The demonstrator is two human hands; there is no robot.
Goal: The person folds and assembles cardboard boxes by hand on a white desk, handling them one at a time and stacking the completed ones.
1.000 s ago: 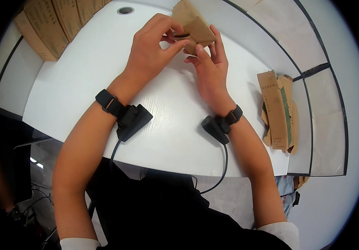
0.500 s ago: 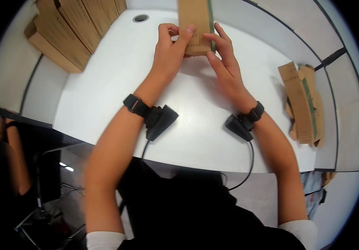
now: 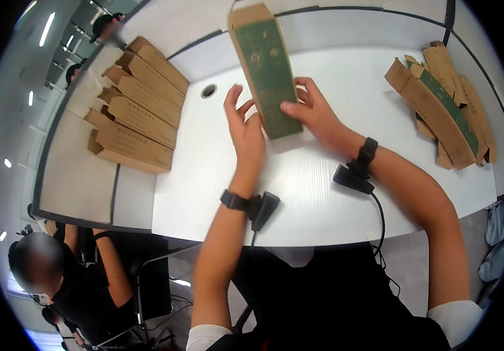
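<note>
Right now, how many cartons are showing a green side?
2: the held carton, in the right hand; another carton, in the pile on the right. More may be hidden in that pile.

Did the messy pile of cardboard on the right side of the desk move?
No. The pile of cardboard still lies beside the right-hand partition; only the camera's view shifted.

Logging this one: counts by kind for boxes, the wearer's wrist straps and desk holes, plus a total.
Green-faced box in right hand: 1
Brown boxes in left-side row: 5
Wearer's black wrist straps: 2
Desk hole: 1
Total: 9
Left out: overlapping cardboard pile at right, too jumbled to count.
</note>
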